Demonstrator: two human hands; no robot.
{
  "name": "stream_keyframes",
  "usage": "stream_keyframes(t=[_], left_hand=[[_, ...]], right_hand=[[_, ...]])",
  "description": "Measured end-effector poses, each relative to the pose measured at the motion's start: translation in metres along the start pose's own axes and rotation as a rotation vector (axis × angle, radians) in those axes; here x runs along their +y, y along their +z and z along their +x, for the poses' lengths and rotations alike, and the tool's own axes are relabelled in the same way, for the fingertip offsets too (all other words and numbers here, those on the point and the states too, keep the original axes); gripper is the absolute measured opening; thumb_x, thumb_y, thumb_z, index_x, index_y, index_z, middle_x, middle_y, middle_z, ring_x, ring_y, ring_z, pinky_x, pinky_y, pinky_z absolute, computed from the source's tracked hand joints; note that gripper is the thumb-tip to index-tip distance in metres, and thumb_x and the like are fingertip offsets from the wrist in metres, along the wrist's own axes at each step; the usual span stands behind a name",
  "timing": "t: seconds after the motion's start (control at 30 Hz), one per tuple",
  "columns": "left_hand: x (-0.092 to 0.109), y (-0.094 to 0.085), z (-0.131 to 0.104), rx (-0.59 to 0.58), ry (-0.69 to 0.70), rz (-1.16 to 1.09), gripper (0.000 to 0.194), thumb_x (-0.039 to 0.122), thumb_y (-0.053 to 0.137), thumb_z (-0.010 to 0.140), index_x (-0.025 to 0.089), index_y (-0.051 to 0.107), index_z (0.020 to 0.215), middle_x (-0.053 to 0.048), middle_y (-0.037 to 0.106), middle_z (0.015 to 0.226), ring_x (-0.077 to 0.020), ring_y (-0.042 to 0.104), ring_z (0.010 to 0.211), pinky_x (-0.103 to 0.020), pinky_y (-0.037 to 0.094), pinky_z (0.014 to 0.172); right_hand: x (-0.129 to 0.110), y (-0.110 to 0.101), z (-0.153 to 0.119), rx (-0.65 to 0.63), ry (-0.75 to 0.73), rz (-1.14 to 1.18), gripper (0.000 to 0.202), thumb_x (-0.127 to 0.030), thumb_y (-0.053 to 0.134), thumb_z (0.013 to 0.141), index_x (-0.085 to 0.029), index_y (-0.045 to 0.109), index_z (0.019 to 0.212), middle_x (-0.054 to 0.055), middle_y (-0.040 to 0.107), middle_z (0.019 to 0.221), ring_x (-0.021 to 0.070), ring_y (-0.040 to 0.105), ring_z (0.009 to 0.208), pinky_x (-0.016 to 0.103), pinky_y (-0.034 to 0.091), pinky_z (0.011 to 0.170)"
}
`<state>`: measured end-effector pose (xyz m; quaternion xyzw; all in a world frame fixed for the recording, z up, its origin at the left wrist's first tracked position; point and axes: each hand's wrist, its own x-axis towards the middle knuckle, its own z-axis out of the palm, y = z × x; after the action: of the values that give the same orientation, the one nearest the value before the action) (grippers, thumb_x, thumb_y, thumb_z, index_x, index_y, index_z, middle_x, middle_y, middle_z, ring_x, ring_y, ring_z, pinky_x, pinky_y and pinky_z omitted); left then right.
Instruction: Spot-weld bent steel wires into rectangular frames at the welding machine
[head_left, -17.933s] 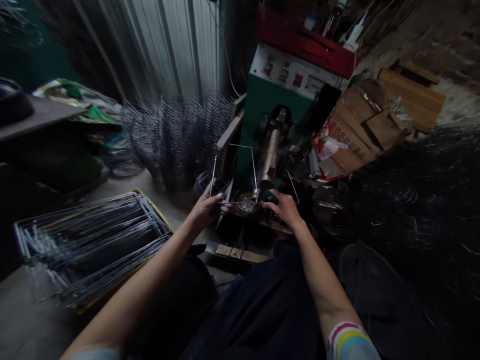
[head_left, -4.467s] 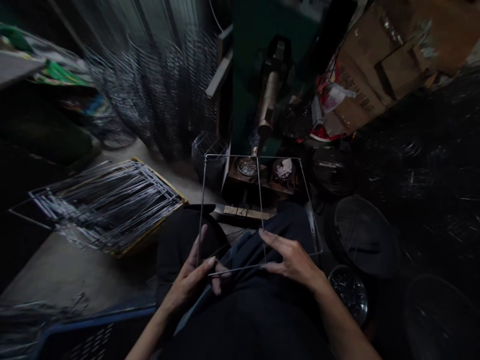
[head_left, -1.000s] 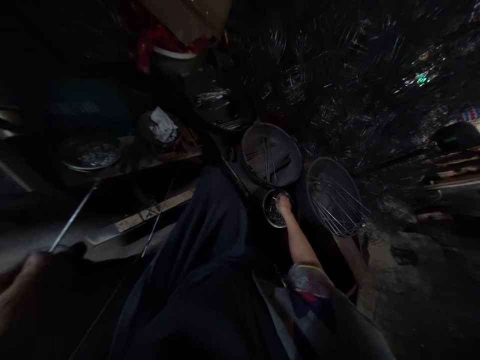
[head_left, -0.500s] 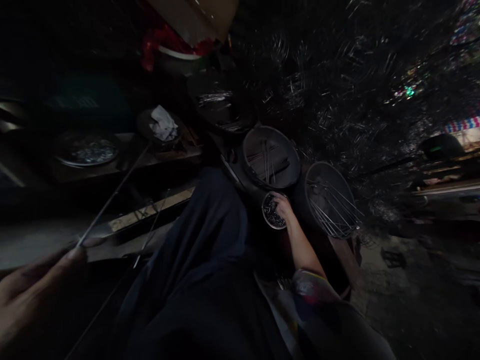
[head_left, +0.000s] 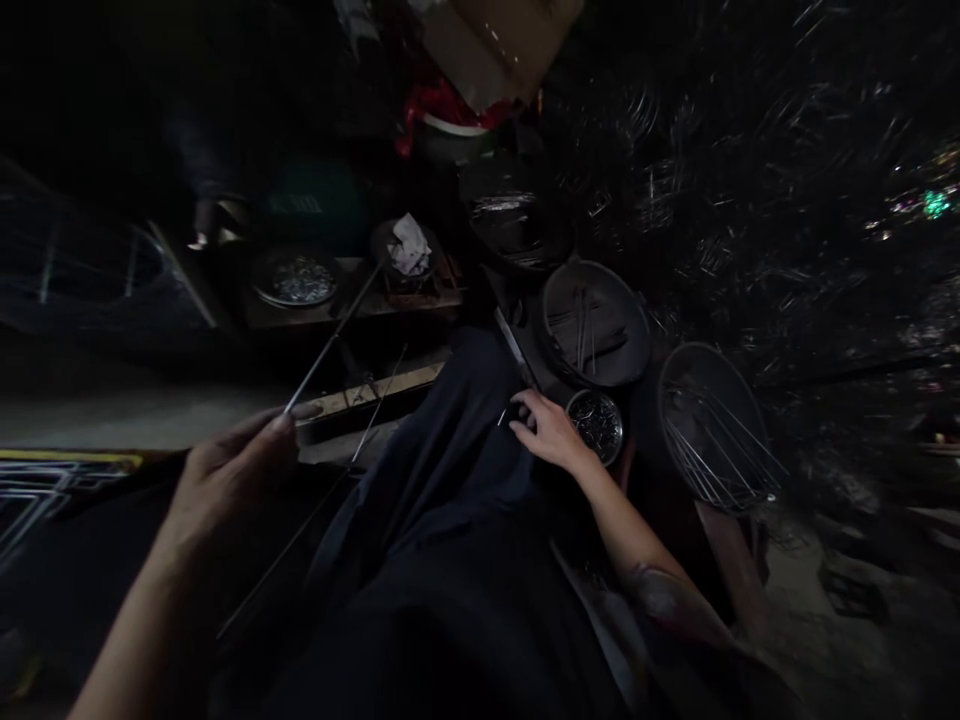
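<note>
My left hand [head_left: 236, 460] is closed on a thin metal rod [head_left: 330, 345], which slants up and away to the right. Between the fingertips of my right hand [head_left: 544, 428] is a small bright metal piece [head_left: 506, 414], held over the dark trouser leg. Just right of that hand stands a small round bowl [head_left: 616, 450] of little metal parts. Another thin rod [head_left: 381, 402] slants between my left hand and the leg.
Behind the bowl is a round pan [head_left: 634, 335] with rods; to its right, a basin [head_left: 720, 385] holds longer rods. A bench at the left bears a dish [head_left: 296, 280] of small parts and a white crumpled cloth [head_left: 410, 247]. Dark wire heaps [head_left: 750, 200] fill the right.
My right hand has come out of the small bowl and moved left over the leg, with a small metal piece in its fingers. My left hand still holds the rod. The view has shifted left.
</note>
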<state>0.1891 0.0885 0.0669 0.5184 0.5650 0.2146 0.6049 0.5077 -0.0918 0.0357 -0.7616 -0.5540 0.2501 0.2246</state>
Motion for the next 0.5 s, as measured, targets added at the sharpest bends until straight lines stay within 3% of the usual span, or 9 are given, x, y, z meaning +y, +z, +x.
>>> stream_keyframes(t=[0.1,0.2,0.33,0.43,0.5], left_hand=[[-0.011,-0.005,0.005,-0.072,-0.035,-0.13,0.067,0.059,0.072,0.076,0.014,0.067,0.124,0.004,0.041,0.064,-0.0085,0.035,0.055,-0.016,0.028,0.046],[-0.018,-0.011,0.013,-0.088,0.07,-0.058,0.066,0.059,0.068,0.08,0.01,0.067,0.123,0.001,0.056,0.071,-0.0115,0.047,0.064,-0.018,0.038,0.056],[-0.008,-0.024,0.03,-0.128,0.321,0.218,0.054,0.056,0.052,0.089,0.008,0.072,0.106,-0.007,0.072,0.091,-0.021,0.062,0.089,-0.024,0.047,0.077],[0.005,-0.036,0.044,-0.081,0.461,0.409,0.051,0.056,0.046,0.09,0.014,0.073,0.096,-0.006,0.073,0.083,-0.0208,0.065,0.076,-0.024,0.046,0.069],[0.01,-0.04,0.051,-0.036,0.535,0.491,0.049,0.054,0.043,0.091,0.015,0.072,0.092,-0.005,0.072,0.075,-0.0194,0.064,0.068,-0.024,0.044,0.063]], right_hand=[[-0.005,0.003,0.004,0.015,-0.135,-0.139,0.03,-0.023,0.061,0.093,-0.024,0.061,0.123,0.009,0.058,0.119,0.0195,0.062,0.1,0.032,0.052,0.09],[-0.009,0.009,0.009,0.017,-0.178,-0.139,0.019,-0.02,0.054,0.097,-0.023,0.068,0.109,0.009,0.063,0.106,0.021,0.064,0.097,0.032,0.052,0.089],[-0.012,0.001,0.014,0.055,-0.078,0.028,0.011,-0.028,0.064,0.091,-0.025,0.073,0.086,0.005,0.069,0.086,0.0219,0.068,0.08,0.033,0.053,0.078],[-0.019,-0.011,0.028,0.035,0.108,0.312,0.016,-0.038,0.071,0.084,-0.023,0.073,0.08,0.003,0.07,0.07,0.0209,0.068,0.061,0.03,0.053,0.061],[-0.03,-0.011,0.044,0.003,0.197,0.54,0.027,-0.044,0.076,0.078,-0.018,0.074,0.084,0.005,0.071,0.068,0.0217,0.07,0.06,0.028,0.052,0.055]])
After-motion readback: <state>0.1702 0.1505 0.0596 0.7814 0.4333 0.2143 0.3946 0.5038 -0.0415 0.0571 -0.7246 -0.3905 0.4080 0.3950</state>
